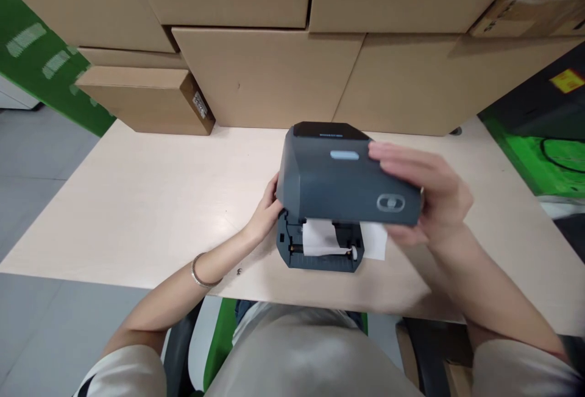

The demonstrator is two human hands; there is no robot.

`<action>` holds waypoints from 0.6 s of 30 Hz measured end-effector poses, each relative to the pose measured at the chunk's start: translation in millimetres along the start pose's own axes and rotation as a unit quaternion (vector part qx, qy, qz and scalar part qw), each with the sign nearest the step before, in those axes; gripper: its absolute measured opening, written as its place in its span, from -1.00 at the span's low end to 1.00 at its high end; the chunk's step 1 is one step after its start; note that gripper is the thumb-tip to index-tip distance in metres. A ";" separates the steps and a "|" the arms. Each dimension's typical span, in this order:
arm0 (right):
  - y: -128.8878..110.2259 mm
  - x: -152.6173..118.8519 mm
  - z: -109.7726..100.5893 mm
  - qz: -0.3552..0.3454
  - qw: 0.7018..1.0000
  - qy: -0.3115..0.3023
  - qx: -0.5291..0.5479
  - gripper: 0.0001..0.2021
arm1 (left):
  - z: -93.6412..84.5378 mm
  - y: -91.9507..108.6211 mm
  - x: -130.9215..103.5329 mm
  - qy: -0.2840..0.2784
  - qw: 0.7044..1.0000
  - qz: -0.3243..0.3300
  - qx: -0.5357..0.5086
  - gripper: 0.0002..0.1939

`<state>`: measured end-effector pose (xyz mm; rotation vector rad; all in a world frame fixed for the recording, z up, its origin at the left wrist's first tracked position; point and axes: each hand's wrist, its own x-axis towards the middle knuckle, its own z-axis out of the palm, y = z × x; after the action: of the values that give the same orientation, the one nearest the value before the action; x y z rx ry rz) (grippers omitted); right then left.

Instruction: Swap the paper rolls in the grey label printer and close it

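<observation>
Grip: right hand (427, 199) clasped the raised lid (342, 181) of the label printer (320, 251), fingers over its top.
Left hand (267, 211): pressed against the printer's left side.
Printer: stood mid-table (137, 202), paper roll (322, 237) exposed.
Behind: stacked cardboard boxes (265, 74).

I am counting one dark grey label printer (340, 193) on one pale table (137, 214), with one white paper strip (322, 238) showing under its raised lid, and two hands on it, my left hand (267, 211) and my right hand (427, 196). I am also seeing one bracelet (201, 275) on the left wrist. Behind the table I am making out about seven cardboard boxes (269, 74), though their edges are running out of view, so that count is staying rough.
</observation>
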<state>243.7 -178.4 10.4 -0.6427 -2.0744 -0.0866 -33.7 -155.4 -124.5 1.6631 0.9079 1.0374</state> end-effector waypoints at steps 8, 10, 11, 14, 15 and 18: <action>55.8 72.4 -0.7 0.104 0.991 0.080 -0.038 -0.46 | -1.8 28.3 7.5 0.018 0.991 -0.100 -0.085 -0.29; 75.3 85.1 1.1 0.144 0.986 0.072 -0.032 -0.40 | -4.9 27.4 9.8 0.008 0.992 -0.098 -0.078 -0.27; 85.2 90.8 2.4 0.169 0.983 0.064 -0.035 -0.37 | -6.0 26.1 10.6 0.004 0.992 -0.097 -0.075 -0.25; 113.2 105.2 9.2 0.234 0.970 0.044 -0.052 -0.30 | -7.2 22.7 11.5 0.002 0.993 -0.101 -0.066 -0.25; 120.8 108.8 12.1 0.246 0.967 0.046 -0.053 -0.30 | -6.9 22.5 11.4 0.002 0.992 -0.104 -0.066 -0.26; 130.8 114.7 19.2 0.271 0.961 0.044 -0.042 -0.38 | -5.7 24.8 11.4 0.007 0.991 -0.114 -0.072 -0.28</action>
<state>241.8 -13.1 67.7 -1.2145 -1.7505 0.1110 -32.2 -150.2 -97.1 1.3983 0.9836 0.9374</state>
